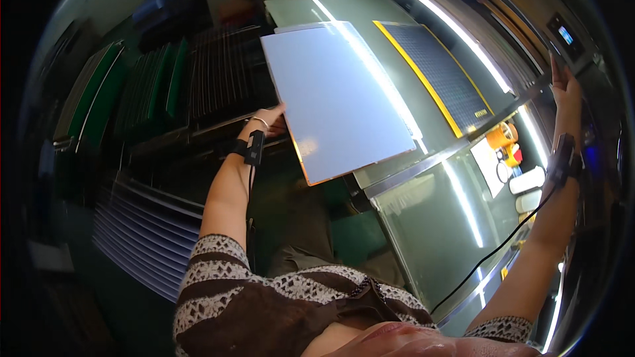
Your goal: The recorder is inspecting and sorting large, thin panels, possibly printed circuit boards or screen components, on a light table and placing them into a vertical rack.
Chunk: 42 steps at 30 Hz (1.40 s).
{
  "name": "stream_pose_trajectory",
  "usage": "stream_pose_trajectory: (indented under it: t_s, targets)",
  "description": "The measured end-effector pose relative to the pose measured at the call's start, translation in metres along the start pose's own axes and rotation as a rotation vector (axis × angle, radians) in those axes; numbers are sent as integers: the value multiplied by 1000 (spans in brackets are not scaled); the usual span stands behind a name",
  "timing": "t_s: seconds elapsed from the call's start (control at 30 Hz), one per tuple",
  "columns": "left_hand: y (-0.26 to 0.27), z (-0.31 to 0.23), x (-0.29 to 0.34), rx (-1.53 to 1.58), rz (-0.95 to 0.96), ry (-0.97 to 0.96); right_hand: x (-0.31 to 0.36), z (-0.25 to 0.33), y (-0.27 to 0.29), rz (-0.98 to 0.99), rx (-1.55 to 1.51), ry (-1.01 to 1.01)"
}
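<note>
A large, flat white panel (340, 106) with a glossy face lies over the green worktop, its near left corner jutting past the worktop's edge. My left hand (270, 120) is closed on the panel's left edge, with some fingers hidden by it. Far to the right, my right hand (567, 86) is raised beside the machine's metal frame. Its fingers close around a dark, narrow piece that I cannot make out. Another pale sheet (311, 26) peeks out beneath the panel's far edge.
Beyond the panel lies a dark gridded mat (436, 69) with yellow edges. Rolls of tape (501, 135) and white cylinders (527, 181) stand at the right. Racks of upright boards (149, 89) and stacked pale sheets (142, 238) are on the left. A cable (489, 268) trails from my right wrist.
</note>
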<state>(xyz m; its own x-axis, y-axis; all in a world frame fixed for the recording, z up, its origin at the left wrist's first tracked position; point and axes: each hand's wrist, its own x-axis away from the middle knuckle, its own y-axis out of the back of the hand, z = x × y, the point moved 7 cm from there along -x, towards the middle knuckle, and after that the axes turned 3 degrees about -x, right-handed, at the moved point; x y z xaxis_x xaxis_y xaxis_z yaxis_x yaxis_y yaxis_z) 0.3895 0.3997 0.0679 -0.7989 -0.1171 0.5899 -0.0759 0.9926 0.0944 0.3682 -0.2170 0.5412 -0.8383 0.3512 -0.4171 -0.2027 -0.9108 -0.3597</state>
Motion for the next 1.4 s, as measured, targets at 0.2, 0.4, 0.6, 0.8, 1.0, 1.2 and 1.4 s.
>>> stream_pose_trajectory:
  t_s: [0.2, 0.4, 0.6, 0.8, 1.0, 1.2, 1.4]
  targets:
    - [-14, -23, 16, 117, -335, -540, 2, -88, -46, 534, -126, -303]
    - [-77, -47, 80, 830, 123, -466, 129, -259, -37, 1213, 1196, 1241]
    - [-20, -27, 192, 1009, 261, -650, 194, -312, -60, 924, 352, -839]
    - [96, 55, 257, 890, -111, -828, 288, -258, -219, 910, 404, -516]
    - [186, 125, 276, 483, -675, -557, 386, -248, -343, 1241, 141, -267]
    - [210, 173, 250, 467, -794, -449, 450, -258, -385, 1330, 114, -180]
    - [206, 219, 224, 722, -666, -299, 496, -270, -391, 1403, 256, 42]
